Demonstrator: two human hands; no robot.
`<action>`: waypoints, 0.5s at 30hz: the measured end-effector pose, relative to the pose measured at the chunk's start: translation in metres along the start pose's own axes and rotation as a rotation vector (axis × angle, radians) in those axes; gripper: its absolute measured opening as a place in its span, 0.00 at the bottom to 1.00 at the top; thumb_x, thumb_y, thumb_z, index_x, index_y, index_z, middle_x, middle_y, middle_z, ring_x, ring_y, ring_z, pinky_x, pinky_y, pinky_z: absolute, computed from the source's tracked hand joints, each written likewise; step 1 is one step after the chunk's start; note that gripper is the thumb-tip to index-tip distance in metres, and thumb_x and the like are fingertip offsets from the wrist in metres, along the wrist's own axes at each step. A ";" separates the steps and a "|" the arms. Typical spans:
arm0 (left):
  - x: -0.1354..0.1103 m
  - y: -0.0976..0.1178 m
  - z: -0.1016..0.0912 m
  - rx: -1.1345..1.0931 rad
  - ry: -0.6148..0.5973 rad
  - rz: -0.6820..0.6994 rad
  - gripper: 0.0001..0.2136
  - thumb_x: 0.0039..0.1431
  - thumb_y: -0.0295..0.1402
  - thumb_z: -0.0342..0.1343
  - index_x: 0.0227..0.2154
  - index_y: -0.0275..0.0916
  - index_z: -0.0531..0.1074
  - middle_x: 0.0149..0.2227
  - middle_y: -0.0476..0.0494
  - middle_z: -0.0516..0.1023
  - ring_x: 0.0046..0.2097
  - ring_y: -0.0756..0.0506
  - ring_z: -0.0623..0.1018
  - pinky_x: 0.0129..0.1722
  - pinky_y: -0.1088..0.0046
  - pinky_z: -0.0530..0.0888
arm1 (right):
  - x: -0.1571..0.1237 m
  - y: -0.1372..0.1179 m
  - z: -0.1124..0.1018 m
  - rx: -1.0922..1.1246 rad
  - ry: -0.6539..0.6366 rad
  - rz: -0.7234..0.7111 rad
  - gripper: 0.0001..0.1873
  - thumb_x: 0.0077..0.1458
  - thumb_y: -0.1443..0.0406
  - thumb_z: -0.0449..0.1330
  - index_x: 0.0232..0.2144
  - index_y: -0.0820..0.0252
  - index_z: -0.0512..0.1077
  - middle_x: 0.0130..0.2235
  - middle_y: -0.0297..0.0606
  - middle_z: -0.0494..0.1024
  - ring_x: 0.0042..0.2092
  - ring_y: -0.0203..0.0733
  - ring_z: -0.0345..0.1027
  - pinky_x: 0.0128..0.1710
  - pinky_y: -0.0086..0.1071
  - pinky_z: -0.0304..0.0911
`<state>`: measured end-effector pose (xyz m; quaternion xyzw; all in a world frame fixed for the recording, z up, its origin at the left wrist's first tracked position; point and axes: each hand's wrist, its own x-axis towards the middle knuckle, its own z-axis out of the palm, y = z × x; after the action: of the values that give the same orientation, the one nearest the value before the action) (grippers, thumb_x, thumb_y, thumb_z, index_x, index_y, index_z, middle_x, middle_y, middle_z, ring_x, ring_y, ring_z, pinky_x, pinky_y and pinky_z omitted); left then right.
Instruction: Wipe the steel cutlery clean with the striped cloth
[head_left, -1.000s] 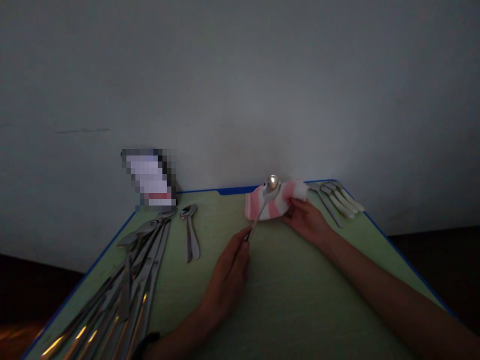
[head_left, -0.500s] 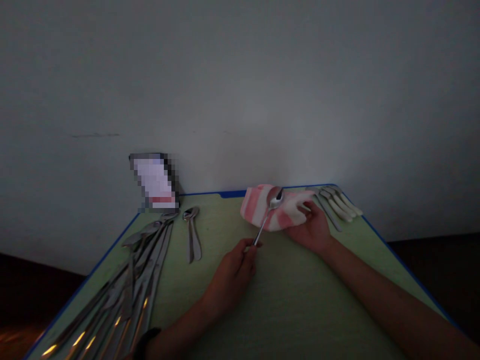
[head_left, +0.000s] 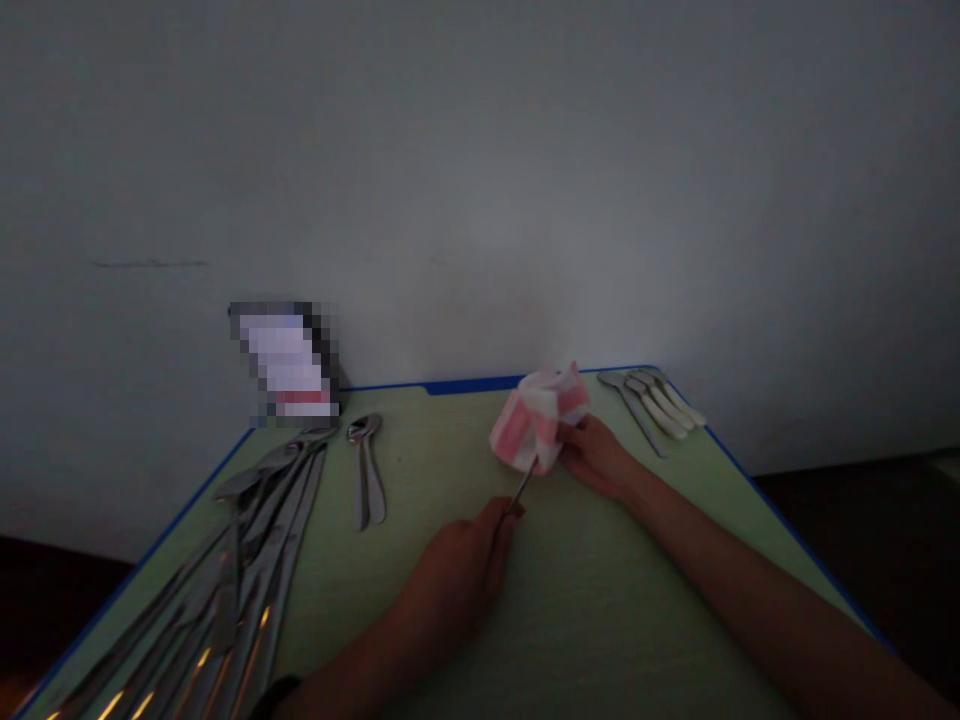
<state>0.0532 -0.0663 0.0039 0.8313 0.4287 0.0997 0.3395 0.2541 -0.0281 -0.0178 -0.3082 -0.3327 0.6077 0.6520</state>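
Note:
My left hand point(head_left: 472, 555) is closed round the handle end of a metal spoon point(head_left: 523, 487), which slants up and away to the right. A pink-and-white striped cloth point(head_left: 536, 420) is folded over the spoon's bowl, so the bowl is hidden. My right hand point(head_left: 596, 455) grips the cloth from the right side, its fingers pressed against it where the spoon's neck enters. Both hands are above the middle of the green table point(head_left: 442, 440).
A heap of metal cutlery point(head_left: 240, 560) covers the table's left side. Two small spoons point(head_left: 366, 470) lie beside it. Several spoons with pale handles point(head_left: 664, 405) lie at the back right. A phone with a blurred screen point(head_left: 289, 360) leans on the wall point(head_left: 480, 180).
My right hand has wrapped the cloth over the spoon's bowl, which lay exposed on the cloth before, and has closed on it. My left hand still holds the handle. The view has shifted slightly right.

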 end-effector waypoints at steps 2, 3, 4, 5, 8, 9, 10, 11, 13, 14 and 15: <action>-0.002 0.001 0.002 0.052 -0.028 -0.004 0.16 0.63 0.37 0.35 0.46 0.40 0.64 0.35 0.42 0.77 0.35 0.44 0.76 0.37 0.69 0.69 | -0.001 0.002 -0.001 -0.025 -0.020 0.052 0.14 0.37 0.69 0.66 0.32 0.61 0.73 0.33 0.35 0.78 0.39 0.39 0.70 0.45 0.35 0.62; -0.003 0.001 0.002 0.062 -0.034 -0.001 0.16 0.64 0.37 0.35 0.45 0.40 0.64 0.35 0.42 0.77 0.36 0.44 0.77 0.37 0.69 0.69 | -0.002 0.002 -0.002 -0.026 -0.028 0.075 0.14 0.37 0.69 0.66 0.32 0.61 0.73 0.33 0.36 0.78 0.38 0.39 0.70 0.45 0.35 0.62; -0.003 0.002 0.002 0.063 -0.036 0.004 0.16 0.64 0.37 0.35 0.45 0.40 0.64 0.35 0.42 0.77 0.36 0.44 0.77 0.37 0.69 0.69 | -0.002 0.002 -0.003 -0.016 -0.035 0.095 0.14 0.38 0.69 0.66 0.32 0.61 0.73 0.34 0.36 0.78 0.38 0.38 0.70 0.45 0.34 0.62; -0.004 0.002 0.001 0.059 -0.038 0.009 0.16 0.64 0.37 0.34 0.44 0.40 0.64 0.35 0.42 0.77 0.35 0.44 0.77 0.37 0.69 0.69 | -0.002 0.001 -0.005 0.002 -0.040 0.115 0.13 0.39 0.69 0.65 0.33 0.62 0.73 0.34 0.36 0.78 0.38 0.38 0.70 0.45 0.34 0.63; -0.005 0.002 -0.001 0.043 -0.042 0.018 0.15 0.64 0.37 0.35 0.42 0.39 0.65 0.33 0.43 0.77 0.34 0.44 0.76 0.35 0.70 0.68 | -0.006 -0.002 -0.009 0.046 -0.083 0.193 0.14 0.39 0.73 0.63 0.33 0.63 0.73 0.34 0.37 0.78 0.36 0.39 0.71 0.43 0.35 0.65; -0.005 0.002 -0.001 0.030 -0.039 0.023 0.14 0.64 0.36 0.35 0.41 0.39 0.65 0.34 0.43 0.77 0.34 0.44 0.76 0.35 0.70 0.68 | -0.008 -0.003 -0.009 0.050 -0.101 0.218 0.14 0.38 0.74 0.62 0.33 0.63 0.73 0.34 0.38 0.78 0.35 0.39 0.71 0.40 0.34 0.66; -0.005 0.002 -0.001 0.009 -0.035 0.029 0.14 0.64 0.36 0.36 0.41 0.40 0.64 0.35 0.43 0.77 0.35 0.44 0.76 0.35 0.71 0.68 | -0.010 -0.004 -0.010 0.051 -0.118 0.239 0.15 0.37 0.75 0.61 0.33 0.63 0.73 0.33 0.37 0.78 0.33 0.38 0.71 0.37 0.33 0.67; -0.005 0.002 -0.001 -0.015 -0.027 0.033 0.13 0.64 0.36 0.36 0.41 0.40 0.64 0.36 0.43 0.77 0.35 0.44 0.76 0.36 0.71 0.68 | -0.012 -0.005 -0.009 0.050 -0.131 0.256 0.16 0.36 0.76 0.60 0.33 0.63 0.73 0.32 0.37 0.78 0.31 0.38 0.71 0.34 0.31 0.68; -0.005 0.002 -0.001 -0.061 -0.017 0.029 0.12 0.63 0.35 0.37 0.42 0.40 0.64 0.38 0.44 0.77 0.36 0.45 0.76 0.36 0.72 0.67 | -0.014 -0.006 -0.007 0.056 -0.135 0.269 0.18 0.33 0.78 0.58 0.32 0.64 0.73 0.30 0.36 0.78 0.29 0.37 0.71 0.30 0.29 0.67; -0.005 0.003 -0.002 -0.077 -0.015 0.022 0.12 0.63 0.36 0.37 0.42 0.40 0.64 0.38 0.44 0.77 0.35 0.45 0.76 0.35 0.72 0.67 | -0.014 -0.007 -0.006 0.066 -0.129 0.263 0.20 0.33 0.78 0.57 0.33 0.64 0.73 0.30 0.36 0.79 0.29 0.37 0.71 0.30 0.29 0.67; -0.005 0.004 -0.002 -0.088 -0.013 0.015 0.12 0.63 0.36 0.37 0.41 0.40 0.64 0.37 0.44 0.77 0.35 0.45 0.76 0.35 0.72 0.67 | -0.013 -0.008 -0.005 0.085 -0.118 0.255 0.20 0.33 0.78 0.56 0.33 0.64 0.72 0.32 0.37 0.79 0.30 0.38 0.71 0.31 0.30 0.68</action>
<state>0.0516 -0.0704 0.0084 0.8193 0.4155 0.1157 0.3778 0.2624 -0.0412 -0.0154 -0.2837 -0.3028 0.7162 0.5611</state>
